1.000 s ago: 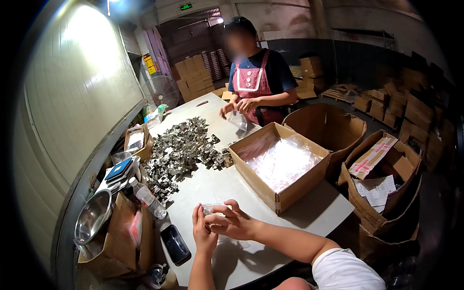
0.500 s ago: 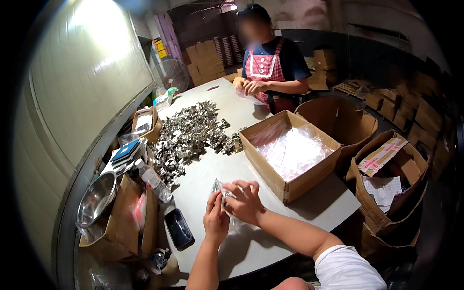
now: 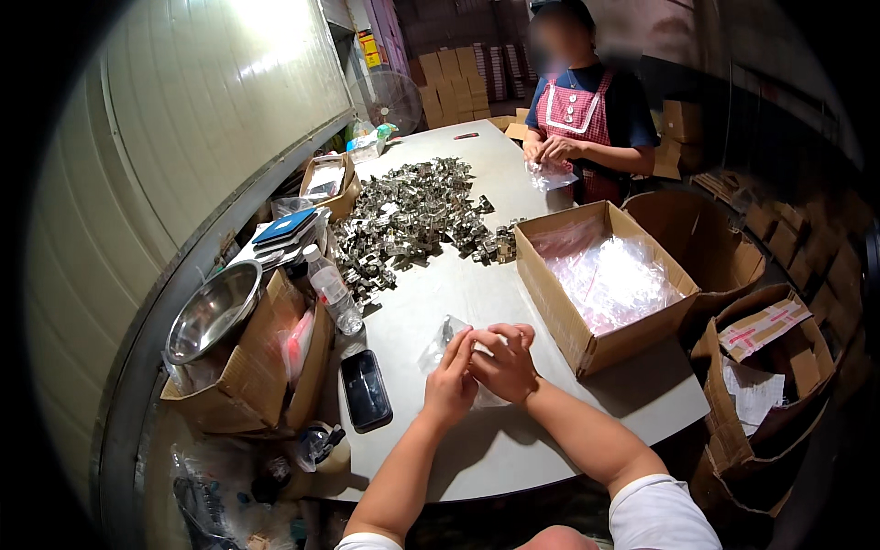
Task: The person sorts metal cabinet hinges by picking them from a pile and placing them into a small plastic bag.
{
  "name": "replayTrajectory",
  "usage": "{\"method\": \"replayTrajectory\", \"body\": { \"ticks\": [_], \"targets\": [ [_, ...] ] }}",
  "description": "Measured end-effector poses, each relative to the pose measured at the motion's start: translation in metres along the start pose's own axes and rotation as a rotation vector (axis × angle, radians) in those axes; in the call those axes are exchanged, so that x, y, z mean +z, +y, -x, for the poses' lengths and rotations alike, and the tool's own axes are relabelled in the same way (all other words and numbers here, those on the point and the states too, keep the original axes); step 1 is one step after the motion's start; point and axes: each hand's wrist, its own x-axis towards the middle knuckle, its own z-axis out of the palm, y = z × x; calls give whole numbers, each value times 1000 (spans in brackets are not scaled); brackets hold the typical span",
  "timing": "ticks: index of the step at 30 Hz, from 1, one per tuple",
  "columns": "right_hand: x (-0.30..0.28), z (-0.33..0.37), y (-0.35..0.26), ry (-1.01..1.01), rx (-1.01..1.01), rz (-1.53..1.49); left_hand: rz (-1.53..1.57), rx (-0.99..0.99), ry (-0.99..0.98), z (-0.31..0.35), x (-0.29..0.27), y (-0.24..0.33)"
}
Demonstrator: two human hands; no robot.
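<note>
Close together over the near part of the table, my left hand [image 3: 450, 385] and my right hand [image 3: 503, 363] are both closed on a clear plastic bag [image 3: 438, 345]. Parts of the bag stick out to the left of my fingers and below my right hand. What the bag contains is hidden by my fingers. Beyond my hands spreads a large pile of small shiny metal parts [image 3: 403, 215]. To the right stands an open cardboard box [image 3: 587, 346] filled with clear plastic bags [image 3: 616, 280].
Left of my hands lie a black phone [image 3: 365, 390] and a water bottle [image 3: 334, 291]. A steel bowl [image 3: 215, 312] rests on a cardboard carton [image 3: 240, 390]. Across the table [image 3: 440, 463], a co-worker in a checked apron [image 3: 576, 115] handles a clear bag. Open cartons [image 3: 695, 234] stand at the right.
The whole view has shifted, with the scene moving rightward. My fingers have come closer together on the bag, and more of it shows at the left. The co-worker's bag is held differently.
</note>
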Motion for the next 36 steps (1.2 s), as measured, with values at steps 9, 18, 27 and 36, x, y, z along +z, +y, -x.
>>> {"method": "replayTrajectory", "body": {
  "ticks": [9, 18, 27, 36],
  "targets": [
    [11, 11, 0, -550, 760, -75, -94, -105, -359, -4, 2, 6],
    [21, 17, 5, -503, 660, -20, -157, -108, -322, 2, 6, -9],
    [19, 16, 13, -500, 581, -5, -162, -213, -374, 5, 12, 0],
    [16, 12, 21, -594, 663, 89, -202, -153, -280, 4, 18, 3]
  ]
}}
